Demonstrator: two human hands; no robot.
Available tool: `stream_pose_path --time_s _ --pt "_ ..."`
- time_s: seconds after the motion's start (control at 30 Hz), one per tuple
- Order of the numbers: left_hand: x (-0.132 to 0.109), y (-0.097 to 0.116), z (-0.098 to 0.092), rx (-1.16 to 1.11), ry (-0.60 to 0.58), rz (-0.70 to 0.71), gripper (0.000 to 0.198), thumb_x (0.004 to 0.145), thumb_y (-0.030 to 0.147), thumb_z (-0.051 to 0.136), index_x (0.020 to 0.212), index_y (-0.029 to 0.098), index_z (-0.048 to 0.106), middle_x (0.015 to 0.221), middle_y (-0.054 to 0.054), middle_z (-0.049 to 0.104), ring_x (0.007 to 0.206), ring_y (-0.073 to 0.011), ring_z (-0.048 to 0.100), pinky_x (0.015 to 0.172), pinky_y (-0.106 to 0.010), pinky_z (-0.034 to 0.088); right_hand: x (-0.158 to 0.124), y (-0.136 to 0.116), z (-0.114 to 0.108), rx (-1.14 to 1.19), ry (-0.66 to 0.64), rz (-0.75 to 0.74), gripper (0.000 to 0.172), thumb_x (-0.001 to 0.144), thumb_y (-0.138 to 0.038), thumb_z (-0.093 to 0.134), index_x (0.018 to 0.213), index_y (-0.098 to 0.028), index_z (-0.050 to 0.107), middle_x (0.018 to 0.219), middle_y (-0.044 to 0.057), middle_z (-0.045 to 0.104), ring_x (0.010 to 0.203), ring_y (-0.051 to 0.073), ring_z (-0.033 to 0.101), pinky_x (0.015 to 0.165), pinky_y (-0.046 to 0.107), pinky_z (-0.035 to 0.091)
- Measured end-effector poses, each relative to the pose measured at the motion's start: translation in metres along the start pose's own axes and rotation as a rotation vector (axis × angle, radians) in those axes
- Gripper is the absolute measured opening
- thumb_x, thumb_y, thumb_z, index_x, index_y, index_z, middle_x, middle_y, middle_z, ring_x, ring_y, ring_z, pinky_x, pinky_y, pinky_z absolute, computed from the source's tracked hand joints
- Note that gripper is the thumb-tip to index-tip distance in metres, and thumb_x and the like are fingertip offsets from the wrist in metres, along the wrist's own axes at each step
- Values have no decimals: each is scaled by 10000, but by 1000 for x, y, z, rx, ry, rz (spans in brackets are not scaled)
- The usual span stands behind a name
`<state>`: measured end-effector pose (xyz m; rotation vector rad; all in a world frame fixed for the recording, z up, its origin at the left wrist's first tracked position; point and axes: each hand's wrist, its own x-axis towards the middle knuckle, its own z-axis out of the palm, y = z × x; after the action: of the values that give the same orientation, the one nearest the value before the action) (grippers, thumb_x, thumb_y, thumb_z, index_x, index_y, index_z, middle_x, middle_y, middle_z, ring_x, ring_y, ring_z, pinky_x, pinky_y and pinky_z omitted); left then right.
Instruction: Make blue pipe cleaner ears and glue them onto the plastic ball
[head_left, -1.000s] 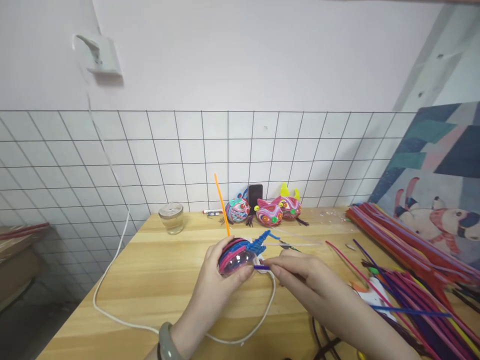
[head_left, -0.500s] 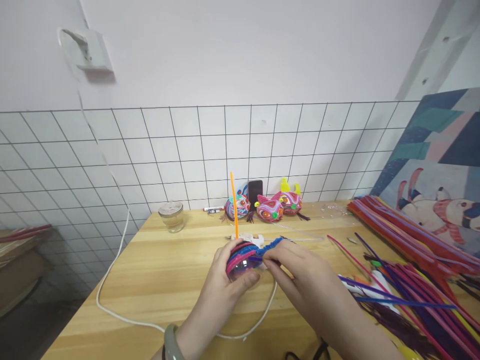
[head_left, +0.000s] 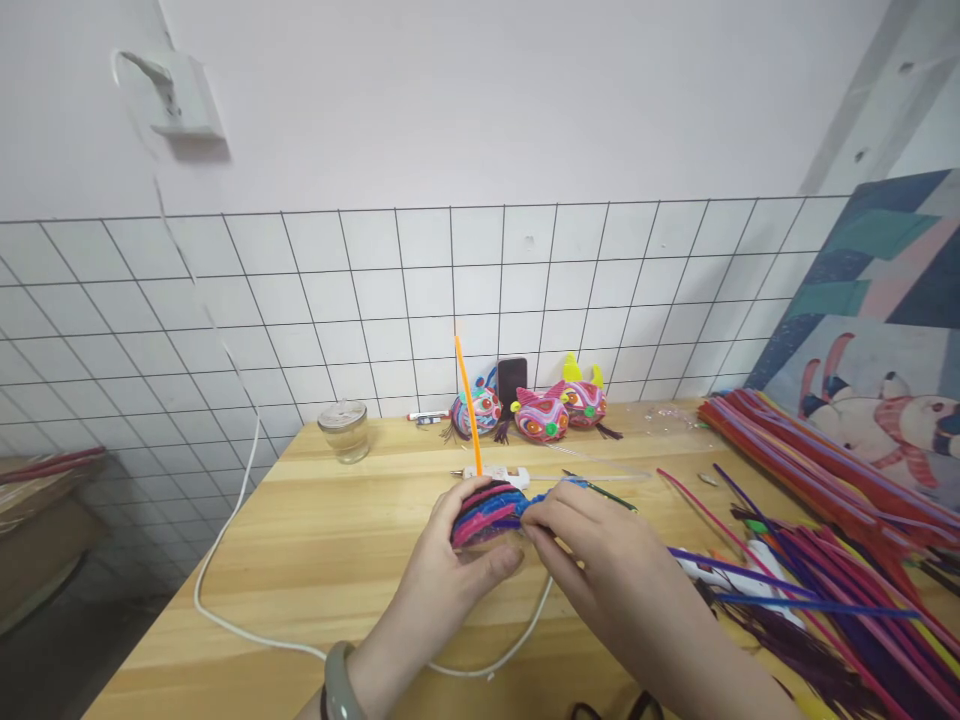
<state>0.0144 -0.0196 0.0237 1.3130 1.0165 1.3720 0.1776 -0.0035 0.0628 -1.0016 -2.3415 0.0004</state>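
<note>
My left hand (head_left: 469, 560) is closed around a clear plastic ball (head_left: 487, 522) partly wrapped in pink, blue, purple and black pipe cleaners. From the ball's far side an orange pipe cleaner (head_left: 469, 405) sticks up. At the ball's right edge, my right hand (head_left: 592, 545) pinches a pipe cleaner; blue fuzzy stem (head_left: 536, 503) shows at the fingertips, with purple beside it. The fingers cover the exact grip. Just behind the ball lies a white glue gun (head_left: 506, 476), partly hidden.
Finished animal balls (head_left: 541, 416) stand by a phone (head_left: 512, 383) at the wall. A glass jar (head_left: 343, 432) is at back left. Loose pipe cleaners (head_left: 847, 580) and a red bundle (head_left: 810, 465) cover the right side. A white cord (head_left: 240, 630) loops across the table.
The ball has turned slightly in my left hand, and the orange pipe cleaner leans further left. My right hand has shifted a little, and less of the blue stem shows.
</note>
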Motion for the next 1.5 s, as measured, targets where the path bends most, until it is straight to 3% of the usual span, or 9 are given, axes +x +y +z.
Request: stream_pose_path --time_s 0.2,0.8,1.07,1.3,1.5 --pt "-1 0 0 33 75 -47 387 784 389 572 1143 244 549 1235 -84 560 1102 -251 533 875 -353 466 0 -1 0 -51 34 -40 269 884 -172 390 787 -198 639 682 43 587 646 168 573 611 262 447" --pt "-1 -1 1 58 88 -62 370 781 328 579 1144 257 564 1228 -80 567 1117 -260 524 872 -363 474 0 1 4 -120 53 -28 281 877 -151 371 764 -184 625 671 49 587 652 172 581 587 260 416" --pt "-1 -1 1 78 108 -50 334 781 311 570 1108 245 571 1202 -81 580 1086 -261 545 869 -364 477 -1 -1 8 -33 48 90 129 834 -178 476 772 -193 587 698 30 610 629 180 591 579 276 425" --pt "0 6 -3 -21 134 -69 334 795 337 545 1110 226 539 1203 -90 569 1039 -276 565 705 -341 553 -1 2 5 55 109 102 142 838 -176 471 813 -208 607 744 32 628 662 181 596 608 283 442" --pt "1 8 -5 -53 162 -86 354 775 368 567 1095 217 548 1158 -90 602 1007 -279 583 685 -341 560 0 2 5 75 138 96 174 847 -174 452 757 -206 598 723 36 626 638 171 586 584 264 431"
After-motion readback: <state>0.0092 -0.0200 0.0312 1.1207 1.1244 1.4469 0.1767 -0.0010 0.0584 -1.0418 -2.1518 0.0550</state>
